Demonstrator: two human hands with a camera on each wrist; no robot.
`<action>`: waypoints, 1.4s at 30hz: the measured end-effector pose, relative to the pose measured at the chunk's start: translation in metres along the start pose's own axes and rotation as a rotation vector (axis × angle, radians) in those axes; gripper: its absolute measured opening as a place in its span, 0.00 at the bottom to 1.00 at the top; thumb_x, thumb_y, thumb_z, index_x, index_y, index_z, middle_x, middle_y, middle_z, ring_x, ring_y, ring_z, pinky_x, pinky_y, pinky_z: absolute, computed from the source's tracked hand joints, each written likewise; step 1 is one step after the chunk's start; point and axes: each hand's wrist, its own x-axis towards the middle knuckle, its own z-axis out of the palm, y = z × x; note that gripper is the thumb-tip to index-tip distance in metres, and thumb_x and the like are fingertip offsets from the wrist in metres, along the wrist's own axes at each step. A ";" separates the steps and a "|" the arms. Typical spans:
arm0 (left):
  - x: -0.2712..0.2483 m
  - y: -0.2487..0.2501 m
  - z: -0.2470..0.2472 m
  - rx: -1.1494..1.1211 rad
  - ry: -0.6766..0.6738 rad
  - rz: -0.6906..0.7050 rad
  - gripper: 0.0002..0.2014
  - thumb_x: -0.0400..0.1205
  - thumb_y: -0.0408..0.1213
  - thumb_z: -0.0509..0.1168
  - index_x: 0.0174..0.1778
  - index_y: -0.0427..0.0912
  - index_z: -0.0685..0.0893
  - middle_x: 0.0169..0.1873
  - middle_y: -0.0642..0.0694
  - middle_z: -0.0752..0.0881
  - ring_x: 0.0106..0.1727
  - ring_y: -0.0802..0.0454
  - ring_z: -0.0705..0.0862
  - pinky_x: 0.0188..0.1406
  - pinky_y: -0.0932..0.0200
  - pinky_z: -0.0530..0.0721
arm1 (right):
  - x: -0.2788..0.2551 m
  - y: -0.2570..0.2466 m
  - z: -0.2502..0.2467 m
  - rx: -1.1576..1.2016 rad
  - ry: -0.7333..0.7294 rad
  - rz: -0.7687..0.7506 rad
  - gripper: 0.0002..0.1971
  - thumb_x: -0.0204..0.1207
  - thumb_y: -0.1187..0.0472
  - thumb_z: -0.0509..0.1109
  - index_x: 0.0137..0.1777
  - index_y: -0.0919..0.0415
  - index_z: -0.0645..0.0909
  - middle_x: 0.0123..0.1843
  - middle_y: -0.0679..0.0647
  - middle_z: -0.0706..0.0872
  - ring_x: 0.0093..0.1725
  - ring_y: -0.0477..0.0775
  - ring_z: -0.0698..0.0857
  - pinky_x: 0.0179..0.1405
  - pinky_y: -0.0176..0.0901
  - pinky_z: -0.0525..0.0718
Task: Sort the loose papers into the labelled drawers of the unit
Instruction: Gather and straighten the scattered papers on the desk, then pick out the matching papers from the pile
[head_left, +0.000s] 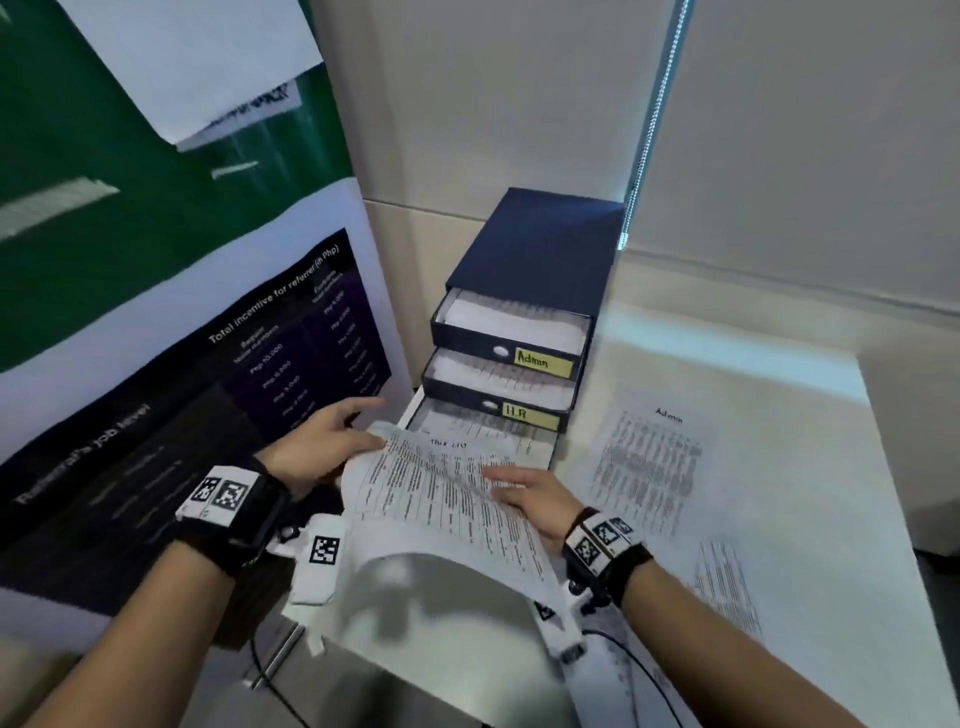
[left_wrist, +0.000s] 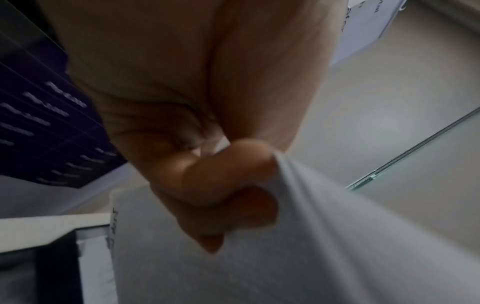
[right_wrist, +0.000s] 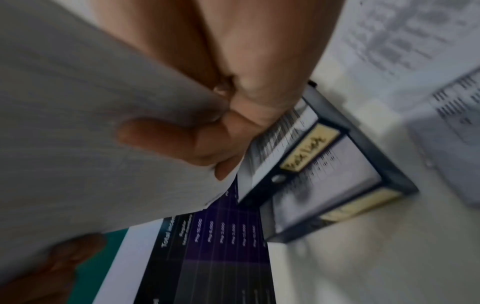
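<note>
over bottom drawer (head_left: 535, 451): both grips, left hand (head_left: 322, 447) and right hand (head_left: 530, 496), pinching sheet (head_left: 441, 499); paper-filled upper drawers open.

We see bare desk (head_left: 779, 374) right of the drawer unit (head_left: 540, 244), banner (head_left: 182, 364) walling the left, loose sheets (head_left: 654, 467) nearby

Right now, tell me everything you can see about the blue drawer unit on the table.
The drawer unit is a dark navy box, seemingly card-covered, standing on the white table beside a poster. Three drawers are pulled out in steps, each holding printed sheets. The top one bears a yellow label reading Admin, the middle one H.R, each with a round finger hole. The lowest drawer's front is hidden by the sheaf of papers that both hands hold over it.
</note>
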 end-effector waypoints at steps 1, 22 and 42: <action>-0.002 -0.005 -0.003 0.003 -0.014 -0.016 0.25 0.83 0.28 0.68 0.76 0.47 0.76 0.52 0.30 0.90 0.51 0.39 0.90 0.54 0.46 0.86 | 0.003 0.006 0.007 0.049 0.009 0.028 0.16 0.79 0.65 0.72 0.63 0.47 0.87 0.76 0.50 0.77 0.74 0.49 0.76 0.78 0.44 0.68; 0.092 -0.064 0.065 0.376 0.310 0.039 0.13 0.80 0.35 0.70 0.61 0.48 0.88 0.62 0.45 0.83 0.63 0.42 0.81 0.65 0.55 0.78 | 0.023 0.025 -0.031 0.279 0.088 0.308 0.14 0.74 0.71 0.75 0.59 0.70 0.86 0.37 0.60 0.90 0.31 0.48 0.87 0.39 0.34 0.89; 0.149 -0.035 0.160 1.099 -0.191 0.151 0.23 0.88 0.58 0.52 0.59 0.51 0.90 0.60 0.42 0.87 0.57 0.43 0.85 0.63 0.48 0.81 | 0.007 0.129 -0.186 -0.140 0.921 0.674 0.34 0.70 0.43 0.78 0.71 0.63 0.76 0.68 0.64 0.78 0.62 0.68 0.83 0.60 0.58 0.84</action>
